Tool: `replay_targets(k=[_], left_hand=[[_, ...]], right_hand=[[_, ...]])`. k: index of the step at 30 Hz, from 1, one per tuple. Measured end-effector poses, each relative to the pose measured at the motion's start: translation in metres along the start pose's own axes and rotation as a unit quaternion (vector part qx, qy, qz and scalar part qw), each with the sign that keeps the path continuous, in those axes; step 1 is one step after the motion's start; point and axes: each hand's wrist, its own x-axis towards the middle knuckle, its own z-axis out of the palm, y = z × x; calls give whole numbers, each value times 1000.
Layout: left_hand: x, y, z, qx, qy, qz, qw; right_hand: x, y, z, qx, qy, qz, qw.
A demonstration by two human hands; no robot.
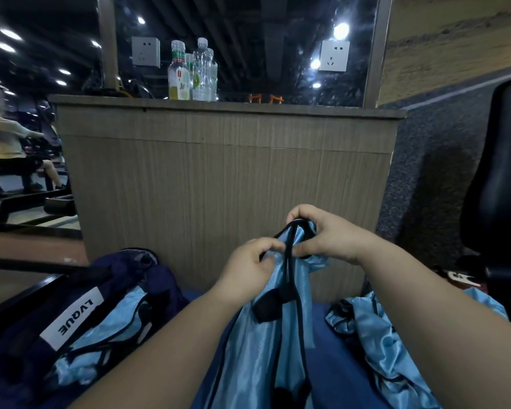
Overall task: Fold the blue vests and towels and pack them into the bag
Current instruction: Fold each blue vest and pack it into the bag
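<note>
- A wooden cabinet (224, 184) fills the middle of the frame, with plastic bottles (193, 72) on its top at upper centre; a black chair (497, 184) stands at the right edge.
- Both hands are raised at centre frame: the left hand (248, 268) and right hand (326, 234) each have their grip pinched shut on the black-trimmed top edge of a blue vest (266, 335), which hangs down between the forearms.
- Another crumpled vest (375, 326) lies at lower right.
- The dark navy bag (27, 343) at lower left holds light blue fabric; its white label reads "LVQUE".
</note>
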Motion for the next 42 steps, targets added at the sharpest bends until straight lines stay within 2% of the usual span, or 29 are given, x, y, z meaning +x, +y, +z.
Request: replay_targets(k=[3, 5, 9, 14, 20, 25, 28, 30, 33, 38, 40, 42], left_hand=[[-3, 6, 0, -173, -49, -60, 982], [-5, 8, -1, -204, -71, -60, 974], [-6, 11, -1, -152, -79, -77, 982], [-6, 15, -12, -147, -89, -96, 980], [-3, 11, -20, 30, -141, -92, 985], [1, 9, -30, 96, -179, -105, 973], [1, 6, -39, 125, -181, -118, 968], [0, 5, -43, 85, -169, -135, 973], [-2, 2, -45, -36, -127, -155, 979], [-9, -4, -39, -231, -101, -138, 958], [-14, -4, -33, -247, -87, -117, 958], [-19, -3, -25, -211, -74, -94, 970]], right_hand=[[1, -4, 1, -4, 10, -15, 1000], [2, -8, 2, -12, 12, -22, 1000], [3, -16, 5, -18, 18, -33, 999], [4, -20, 4, 1, 23, -23, 999], [6, -22, 3, 19, 27, 3, 999], [10, -24, 6, -98, 72, 5, 993], [13, -20, -3, -143, 148, 13, 979], [13, -16, -8, -173, 160, 31, 971], [14, -10, -10, -202, 149, 40, 967], [14, -19, -8, -157, 206, -17, 966], [13, -25, -7, -137, 226, -50, 963], [13, -32, -7, -138, 233, -76, 960]])
